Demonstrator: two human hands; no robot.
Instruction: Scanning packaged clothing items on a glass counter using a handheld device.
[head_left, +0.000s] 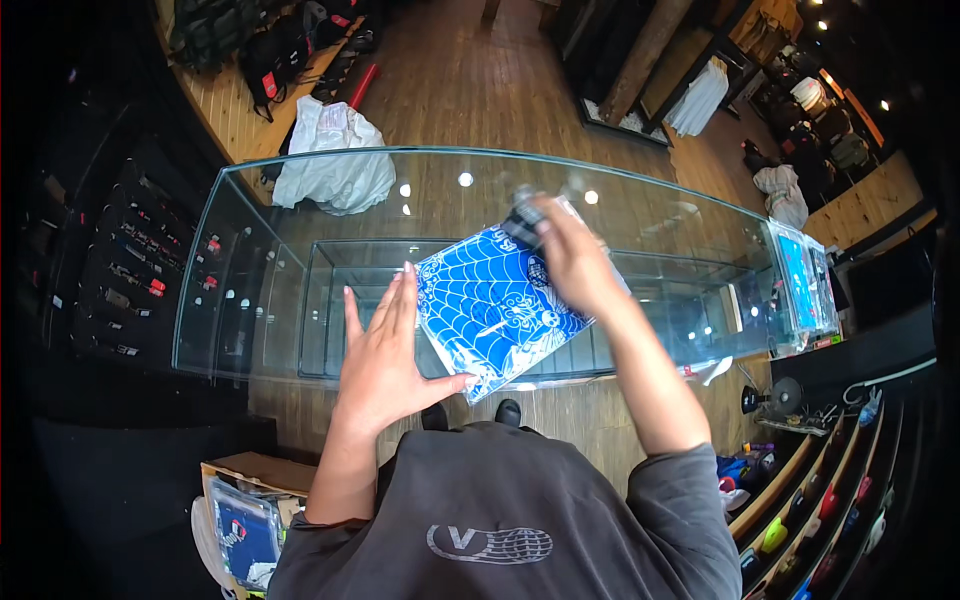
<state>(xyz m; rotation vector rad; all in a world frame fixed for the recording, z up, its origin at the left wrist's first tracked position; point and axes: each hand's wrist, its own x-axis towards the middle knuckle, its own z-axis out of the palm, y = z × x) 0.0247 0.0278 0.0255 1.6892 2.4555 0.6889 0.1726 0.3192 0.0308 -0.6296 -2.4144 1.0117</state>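
Observation:
A flat blue piece with a white spider-web and skull print (502, 300), apparently in a clear plastic sleeve, lies at a slant on a glass display counter (247, 330). My left hand (386, 349) rests along its left side, fingers spread. The left thumb touches the near corner, and the fingertips are beside the upper-left corner. Over the far right part of the package, my right hand (574, 259) grips a dark, bunched cloth-like item (525, 217). Motion blur hides its exact kind. That hand and item cover part of the print.
More packaged pieces (799, 281) stand at the counter's right end. Beyond the far edge sits a white plastic bag (334, 165). Racked small goods (817, 510) are at lower right, near a fan (784, 394). A wooden shelf unit (259, 469) stands at lower left.

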